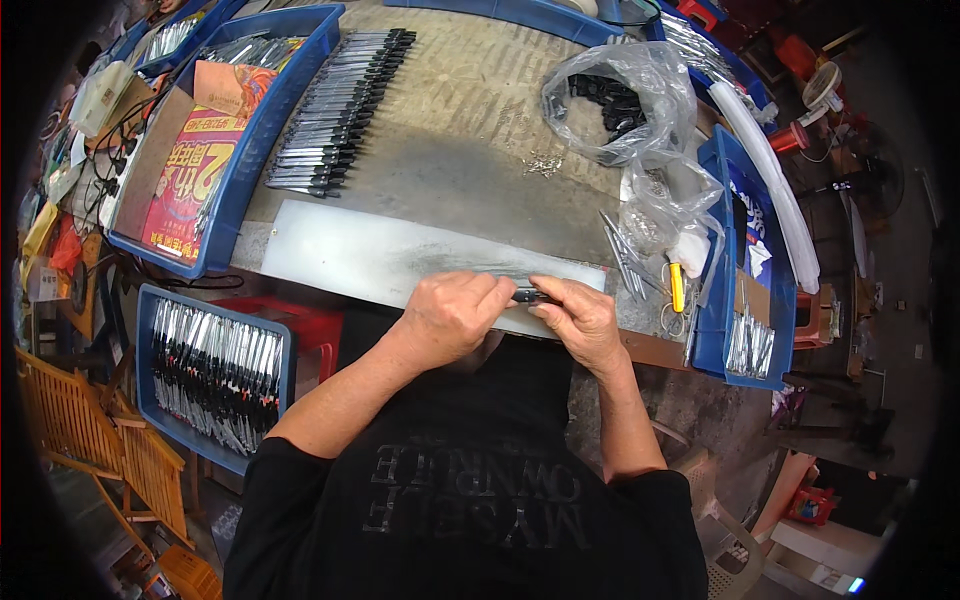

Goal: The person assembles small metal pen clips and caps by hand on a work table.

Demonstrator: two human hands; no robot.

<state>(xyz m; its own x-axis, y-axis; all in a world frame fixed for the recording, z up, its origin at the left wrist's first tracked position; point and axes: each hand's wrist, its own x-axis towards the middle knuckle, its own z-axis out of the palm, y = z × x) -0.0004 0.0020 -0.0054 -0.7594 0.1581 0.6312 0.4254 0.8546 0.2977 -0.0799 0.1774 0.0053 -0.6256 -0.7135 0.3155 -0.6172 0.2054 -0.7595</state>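
Observation:
Close to the table's front edge, both my hands meet over a long white board (340, 245). Between them is a slim black pen-shaped piece (527, 295), only partly showing. My left hand (452, 312) is closed around one end, which its fingers cover. The thumb and fingers of my right hand (580, 318) pinch the other end. Beyond the board, at the left, lies a neat row of slim silver-and-black pen-shaped pieces (345, 105). To the right of my hands are several thin metal rods (622, 258) and a yellow-handled tool (677, 287).
A clear plastic bag (672, 85) of black parts stands at the far right, beside small metal bits (543, 164). Blue trays flank the table: left (262, 140), right (788, 330). A lower blue tray (288, 385) holds more slim pieces near a red stool (318, 325).

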